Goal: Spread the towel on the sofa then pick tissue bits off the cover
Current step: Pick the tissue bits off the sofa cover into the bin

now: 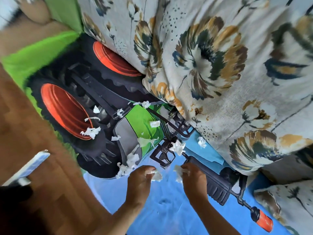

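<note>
A towel printed with a green tractor with orange wheels on blue [160,209] lies spread flat over the sofa seat. Several white tissue bits are scattered on it, such as one on the orange wheel [90,131] and one near the print's middle [177,147]. My left hand [140,182] rests on the towel with fingers pinched on a tissue bit [156,175]. Close beside it, my right hand [193,178] pinches another white tissue piece [178,170].
Floral-patterned cushions [220,65] press against the towel's far and right side, another [288,200] at lower right. Wooden floor [42,167] runs along the left, with a white and blue flat object [32,165] lying on it.
</note>
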`<control>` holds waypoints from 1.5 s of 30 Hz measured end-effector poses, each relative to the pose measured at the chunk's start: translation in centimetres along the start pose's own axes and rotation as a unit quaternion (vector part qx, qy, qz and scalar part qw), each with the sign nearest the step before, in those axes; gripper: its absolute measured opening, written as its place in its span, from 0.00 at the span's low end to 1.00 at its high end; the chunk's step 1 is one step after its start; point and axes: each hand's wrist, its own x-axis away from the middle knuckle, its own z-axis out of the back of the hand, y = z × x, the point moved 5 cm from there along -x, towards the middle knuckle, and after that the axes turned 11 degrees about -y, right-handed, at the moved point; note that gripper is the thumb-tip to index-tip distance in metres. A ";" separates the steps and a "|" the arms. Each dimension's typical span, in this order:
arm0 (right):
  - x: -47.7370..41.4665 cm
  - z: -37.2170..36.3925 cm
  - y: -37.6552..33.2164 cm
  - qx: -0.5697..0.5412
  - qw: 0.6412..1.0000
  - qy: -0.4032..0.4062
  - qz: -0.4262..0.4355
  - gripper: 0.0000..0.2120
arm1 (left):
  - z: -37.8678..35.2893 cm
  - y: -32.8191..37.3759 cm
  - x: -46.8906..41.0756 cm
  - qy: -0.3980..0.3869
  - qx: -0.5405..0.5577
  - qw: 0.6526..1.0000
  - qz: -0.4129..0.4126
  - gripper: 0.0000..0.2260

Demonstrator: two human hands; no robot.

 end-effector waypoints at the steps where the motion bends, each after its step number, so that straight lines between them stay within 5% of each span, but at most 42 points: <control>1: 0.3 0.6 -1.3 0.001 1.000 0.007 0.017 0.08 | 1.4 0.8 0.0 0.012 0.022 1.000 0.001 0.12; 11: 2.5 -1.5 -19.1 -0.041 0.979 -0.034 0.197 0.12 | 18.7 2.3 2.4 0.170 0.095 0.981 0.014 0.09; 18: 3.4 -11.4 -36.0 -0.074 0.957 -0.119 0.253 0.11 | 34.4 -0.7 4.0 0.285 0.094 0.953 0.039 0.06; 27: 4.0 -26.3 -52.8 -0.078 0.920 -0.216 0.317 0.08 | 51.9 -7.1 2.8 0.338 0.115 0.928 0.105 0.07; 38: 4.7 -41.3 -65.4 -0.036 0.863 -0.318 0.392 0.13 | 65.5 -15.6 3.9 0.497 0.130 0.840 0.173 0.09; 45: 9.1 -52.0 -69.6 0.077 0.796 -0.391 0.455 0.12 | 71.3 -22.6 8.8 0.558 0.149 0.780 0.242 0.10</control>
